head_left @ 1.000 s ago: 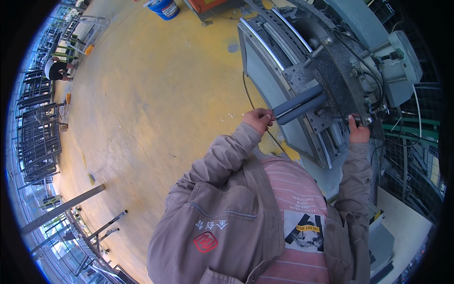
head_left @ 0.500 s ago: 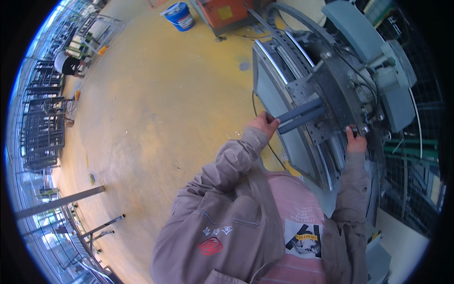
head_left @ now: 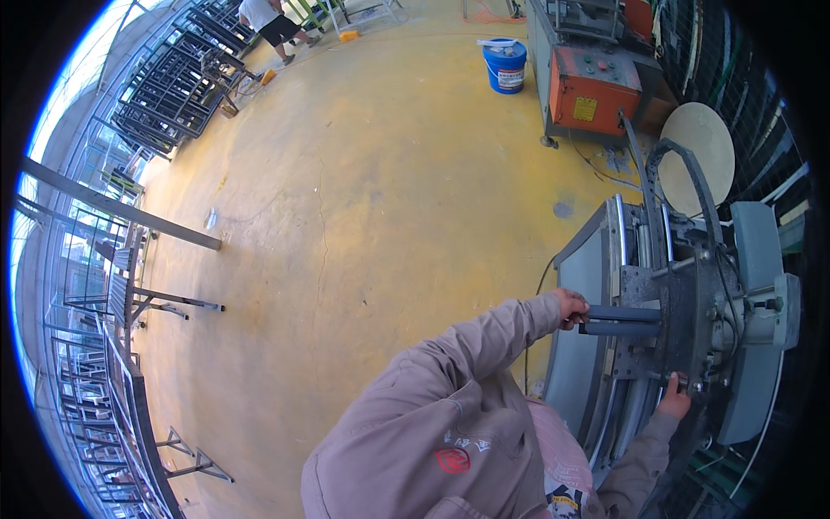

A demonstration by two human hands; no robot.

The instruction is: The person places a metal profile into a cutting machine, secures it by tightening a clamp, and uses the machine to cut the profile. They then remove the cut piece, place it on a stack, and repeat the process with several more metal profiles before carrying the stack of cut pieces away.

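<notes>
My left hand (head_left: 571, 309) is closed round the free end of a dark grey bar (head_left: 627, 313). Just below it lies a second bar (head_left: 622, 329) of the same colour, parallel to the first; both run into the grey metal machine (head_left: 683, 303) on the right. With fingers bent, my right hand (head_left: 673, 401) is at the near side of the machine, its fingertips at a small metal fitting (head_left: 683, 381). What exactly those fingers grip is too small to make out.
A blue bucket (head_left: 505, 67) stands on the yellow floor beside an orange machine cabinet (head_left: 592, 86). Dark metal frames (head_left: 169, 91) are stacked at the far left, near a person (head_left: 268, 22) bending. A grey beam (head_left: 121, 204) juts in from the left. A black cable (head_left: 540, 281) hangs by the machine.
My view has swung round, so the machine sits lower and farther right in the picture. Both hands keep their places, the left at the bar's end and the right at the machine.
</notes>
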